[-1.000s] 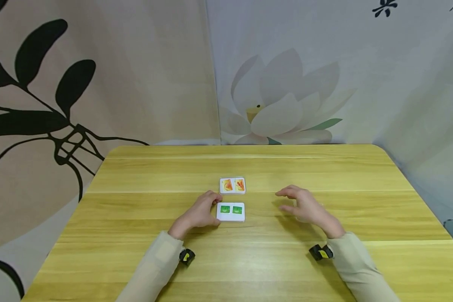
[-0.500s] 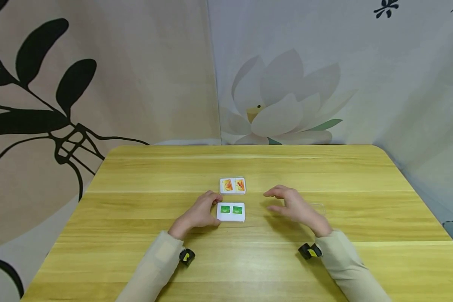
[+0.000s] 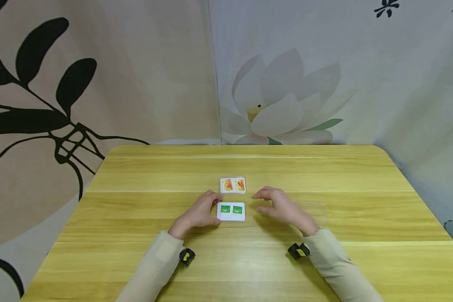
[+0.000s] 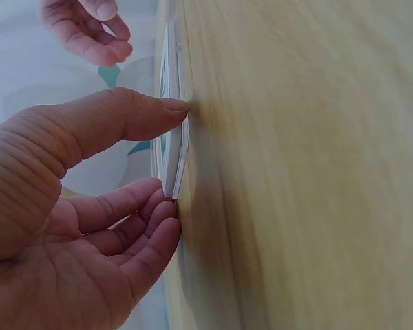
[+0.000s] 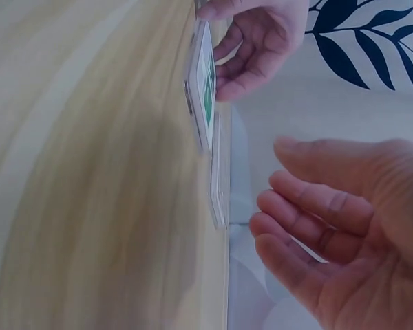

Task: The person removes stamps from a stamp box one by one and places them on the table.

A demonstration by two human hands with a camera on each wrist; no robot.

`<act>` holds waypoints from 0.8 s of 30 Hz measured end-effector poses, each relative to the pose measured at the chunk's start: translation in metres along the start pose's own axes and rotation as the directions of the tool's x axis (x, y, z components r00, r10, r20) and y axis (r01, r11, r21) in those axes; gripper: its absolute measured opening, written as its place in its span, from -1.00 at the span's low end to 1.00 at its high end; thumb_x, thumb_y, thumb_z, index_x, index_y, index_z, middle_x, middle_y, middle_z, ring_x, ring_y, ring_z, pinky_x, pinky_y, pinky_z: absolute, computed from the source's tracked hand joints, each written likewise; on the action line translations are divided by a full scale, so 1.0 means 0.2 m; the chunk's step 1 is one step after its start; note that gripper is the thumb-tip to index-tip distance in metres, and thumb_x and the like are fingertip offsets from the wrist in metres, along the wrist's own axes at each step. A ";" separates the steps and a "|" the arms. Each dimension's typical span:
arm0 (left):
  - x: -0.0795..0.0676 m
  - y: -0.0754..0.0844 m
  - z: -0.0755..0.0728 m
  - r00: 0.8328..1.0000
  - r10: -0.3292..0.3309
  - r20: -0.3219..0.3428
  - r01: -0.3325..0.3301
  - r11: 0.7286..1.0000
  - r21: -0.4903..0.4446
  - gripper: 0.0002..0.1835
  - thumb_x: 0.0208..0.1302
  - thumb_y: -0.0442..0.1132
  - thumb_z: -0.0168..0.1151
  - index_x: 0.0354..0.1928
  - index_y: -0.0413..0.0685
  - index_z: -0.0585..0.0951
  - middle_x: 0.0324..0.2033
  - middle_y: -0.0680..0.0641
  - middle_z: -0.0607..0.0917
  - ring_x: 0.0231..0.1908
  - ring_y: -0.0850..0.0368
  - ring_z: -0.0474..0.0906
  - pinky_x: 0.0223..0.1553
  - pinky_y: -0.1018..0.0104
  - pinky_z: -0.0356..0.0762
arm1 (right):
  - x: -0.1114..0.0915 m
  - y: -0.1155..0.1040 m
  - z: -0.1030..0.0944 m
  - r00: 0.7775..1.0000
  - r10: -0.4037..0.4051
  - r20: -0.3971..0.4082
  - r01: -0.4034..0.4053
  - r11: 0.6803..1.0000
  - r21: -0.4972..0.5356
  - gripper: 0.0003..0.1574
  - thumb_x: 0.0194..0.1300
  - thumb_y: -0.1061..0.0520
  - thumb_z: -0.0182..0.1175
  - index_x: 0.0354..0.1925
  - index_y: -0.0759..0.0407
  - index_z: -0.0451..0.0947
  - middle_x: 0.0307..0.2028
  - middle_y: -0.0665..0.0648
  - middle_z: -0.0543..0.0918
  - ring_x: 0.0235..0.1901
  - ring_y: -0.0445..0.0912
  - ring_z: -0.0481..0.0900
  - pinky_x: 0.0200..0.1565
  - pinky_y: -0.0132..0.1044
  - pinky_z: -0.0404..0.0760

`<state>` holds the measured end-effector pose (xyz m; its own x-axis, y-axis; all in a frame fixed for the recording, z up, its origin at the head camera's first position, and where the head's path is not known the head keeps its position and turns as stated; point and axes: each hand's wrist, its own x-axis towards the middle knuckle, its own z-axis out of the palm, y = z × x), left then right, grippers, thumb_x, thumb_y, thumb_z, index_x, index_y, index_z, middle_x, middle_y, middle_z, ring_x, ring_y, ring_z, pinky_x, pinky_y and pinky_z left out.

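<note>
Held the green-pictured card [image 3: 231,212], flat near the middle of the table [image 3: 245,264], by its left end between the thumb and fingers of the left hand [image 3: 197,213]. Had the orange-pictured card [image 3: 232,186] just beyond, on the far side. Held the right hand [image 3: 284,207] to the right of both, touching neither, with fingers loosely bent and apart from the thumb. Had a clear plastic rectangle [image 3: 314,211] farther right, partly hidden behind that hand. Wore cream sleeves [image 3: 152,264].

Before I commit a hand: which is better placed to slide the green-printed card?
Likely the left hand: its thumb touches the green-printed card at the left end, with fingers beside it. The right hand holds nothing and hangs apart from the card's right end.
</note>
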<state>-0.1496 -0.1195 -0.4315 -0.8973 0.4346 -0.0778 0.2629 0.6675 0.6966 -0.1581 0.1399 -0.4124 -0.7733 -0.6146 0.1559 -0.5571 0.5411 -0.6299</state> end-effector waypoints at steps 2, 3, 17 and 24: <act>0.00 0.00 0.00 1.000 -0.004 0.004 0.004 1.000 -0.002 -0.36 -0.24 -0.47 0.47 0.02 -0.38 0.47 -0.13 -0.12 0.49 -0.08 -0.01 0.39 0.05 0.11 0.40 | 0.01 -0.01 0.01 1.000 -0.006 0.002 0.006 1.000 0.002 -0.66 0.11 0.32 0.29 -0.09 0.40 0.57 -0.15 0.23 0.62 -0.11 0.08 0.56 -0.05 -0.07 0.57; 0.00 0.00 0.00 1.000 -0.006 0.004 0.006 1.000 -0.004 -0.36 -0.24 -0.47 0.47 0.02 -0.37 0.47 -0.13 -0.12 0.49 -0.08 -0.01 0.39 0.05 0.11 0.40 | 0.02 -0.01 0.02 1.000 -0.007 0.005 0.007 1.000 0.004 -0.66 0.12 0.32 0.29 -0.09 0.40 0.57 -0.15 0.23 0.63 -0.12 0.08 0.56 -0.05 -0.08 0.57; 0.00 0.01 -0.01 1.000 -0.004 0.007 0.004 1.000 -0.010 -0.36 -0.23 -0.47 0.48 0.02 -0.38 0.47 -0.12 -0.12 0.49 -0.08 -0.01 0.39 0.04 0.11 0.40 | 0.10 -0.05 0.11 0.998 0.036 0.046 -0.036 0.999 -0.003 -0.75 0.08 0.34 0.31 -0.20 0.36 0.60 -0.27 0.19 0.63 -0.27 -0.01 0.58 -0.20 -0.24 0.61; 0.00 0.01 -0.01 1.000 -0.013 0.009 0.013 1.000 -0.015 -0.36 -0.21 -0.46 0.47 0.03 -0.38 0.47 -0.09 -0.14 0.50 -0.06 -0.02 0.40 0.07 0.10 0.40 | 0.14 -0.08 0.15 0.997 0.056 0.045 -0.057 0.998 0.013 -0.80 0.04 0.37 0.33 -0.28 0.38 0.60 -0.36 0.18 0.61 -0.38 -0.07 0.54 -0.33 -0.39 0.57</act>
<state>-0.1496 -0.1193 -0.4291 -0.8976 0.4308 -0.0931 0.2454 0.6640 0.7063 -0.1617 0.0979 -0.4209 -0.7890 -0.6083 0.0861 -0.5084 0.5678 -0.6475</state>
